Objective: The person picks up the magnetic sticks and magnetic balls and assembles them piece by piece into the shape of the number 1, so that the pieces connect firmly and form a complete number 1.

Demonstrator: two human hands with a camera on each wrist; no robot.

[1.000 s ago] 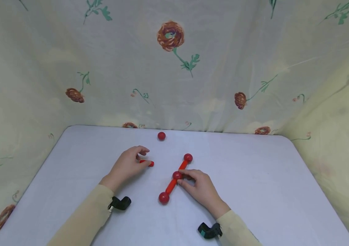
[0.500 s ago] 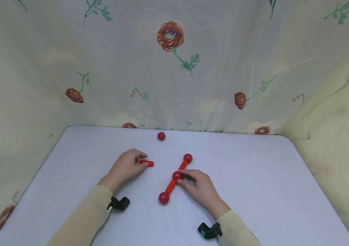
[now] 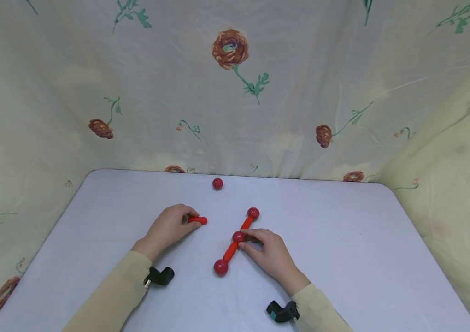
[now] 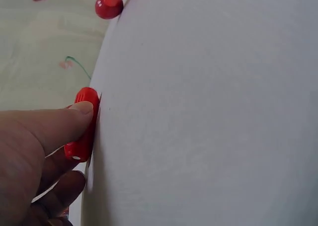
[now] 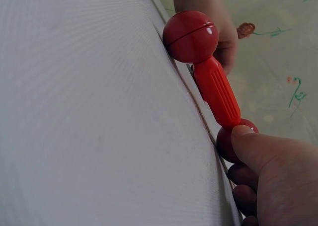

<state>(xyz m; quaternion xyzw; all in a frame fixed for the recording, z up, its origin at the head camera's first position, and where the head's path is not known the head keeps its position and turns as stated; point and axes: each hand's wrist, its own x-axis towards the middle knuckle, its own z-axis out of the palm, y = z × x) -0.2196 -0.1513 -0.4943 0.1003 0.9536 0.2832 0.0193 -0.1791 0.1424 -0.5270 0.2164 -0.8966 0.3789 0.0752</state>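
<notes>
A chain of three red balls joined by two red rods (image 3: 231,251) lies aslant mid-table. My right hand (image 3: 244,240) pinches its middle ball (image 3: 238,237) between thumb and fingers; the right wrist view shows my thumb (image 5: 258,151) on that ball (image 5: 229,139), with a rod (image 5: 216,92) and the end ball (image 5: 191,36) beyond. To the left, my left hand (image 3: 191,219) holds a short loose red rod (image 3: 198,221) down on the table. The left wrist view has the thumb (image 4: 74,117) pressed on that rod (image 4: 84,129). One loose red ball (image 3: 217,183) sits further back.
The white table (image 3: 343,240) has rounded corners and is walled by a flowered cloth (image 3: 235,92) at the back and both sides. Black wrist cameras (image 3: 160,275) sit by each sleeve.
My left hand's fingers have lowered and curled onto the short rod. The right hand and the chain have stayed still.
</notes>
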